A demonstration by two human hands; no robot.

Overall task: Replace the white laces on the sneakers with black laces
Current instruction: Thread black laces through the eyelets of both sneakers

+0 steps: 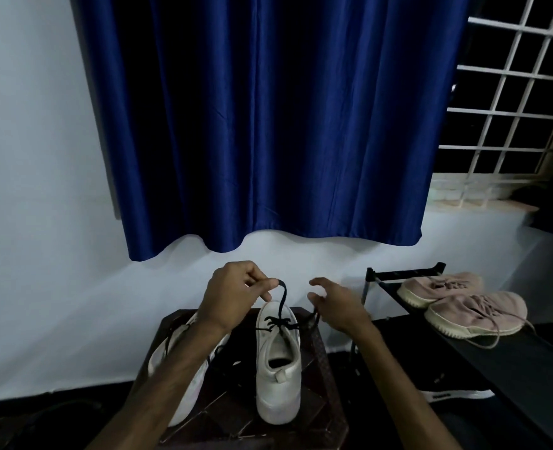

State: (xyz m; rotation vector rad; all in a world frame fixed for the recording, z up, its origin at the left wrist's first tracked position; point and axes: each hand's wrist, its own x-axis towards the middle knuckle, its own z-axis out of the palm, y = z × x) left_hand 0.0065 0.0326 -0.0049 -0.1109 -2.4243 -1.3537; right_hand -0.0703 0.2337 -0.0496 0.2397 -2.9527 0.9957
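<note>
Nearest the camera, a dark wooden counter (322,368) is seen, on which both white sneakers are set. The middle sneaker (278,378) stands upright with its heel toward the viewer. No white lace is seen on it, and a black lace (283,300) has been threaded through the eyelets nearest the toe only. The eyelets closer to the ankle appear unfilled.

The second sneaker (163,352) lies tilted just to the left, partly hidden under the forearm. Dark strands are seen across it, but whether it is fully laced cannot be told.

Past the toe of the middle sneaker, one end of the black lace is pinched between thumb and fingers of the left hand (232,297) and held raised above the shoe. The other strand runs up to the right hand (340,306), whose fingers are loosely curled. Whether that strand is actually gripped cannot be told.

The white lace is judged to have been removed from this shoe and the relacing to be at an early stage, with most crossings and the tying left to be done.

Farther right, a pair of pink shoes (473,315) rests on a black rack (528,358). Behind everything, a blue curtain (268,125) hangs beside a window grille (509,108).
</note>
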